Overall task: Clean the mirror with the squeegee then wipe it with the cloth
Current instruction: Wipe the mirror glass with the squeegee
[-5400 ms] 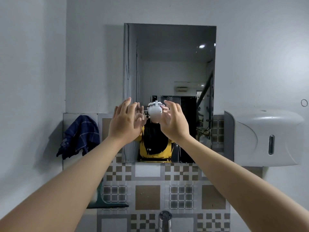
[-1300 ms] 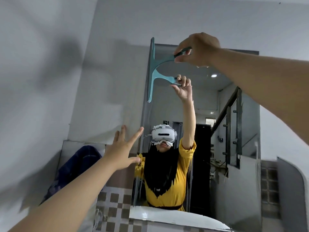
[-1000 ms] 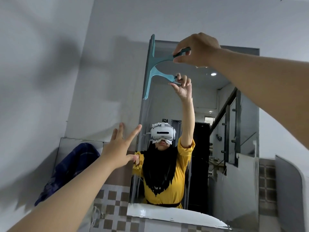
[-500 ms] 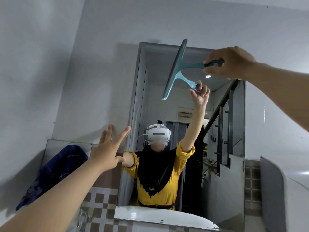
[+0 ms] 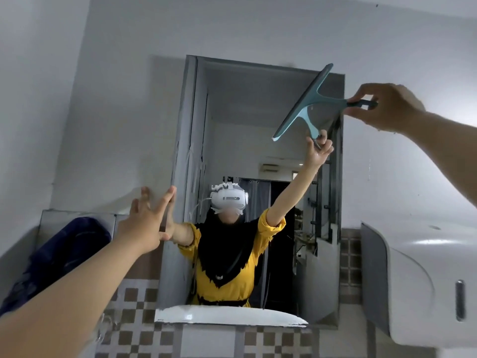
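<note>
A grey wall (image 5: 258,24) fills most of the view, seen from below. A tall mirror (image 5: 258,104) is set in its centre, reflecting a person in a yellow top and white headset with one arm raised. A white dispenser (image 5: 423,285) is mounted at lower right, beside the mirror. A dark blue cloth (image 5: 64,251) hangs at lower left, well apart from the mirror, above checked tiles (image 5: 134,306). The right hand (image 5: 384,107) is raised at the mirror's upper right corner, pinching the dark handle of a teal squeegee (image 5: 307,104) between thumb and fingers. The squeegee blade slants across the glass near the top right edge; whether it touches the glass cannot be told. The left hand (image 5: 147,223) is open, fingers spread, reaching toward the mirror's left edge and holding nothing.
</note>
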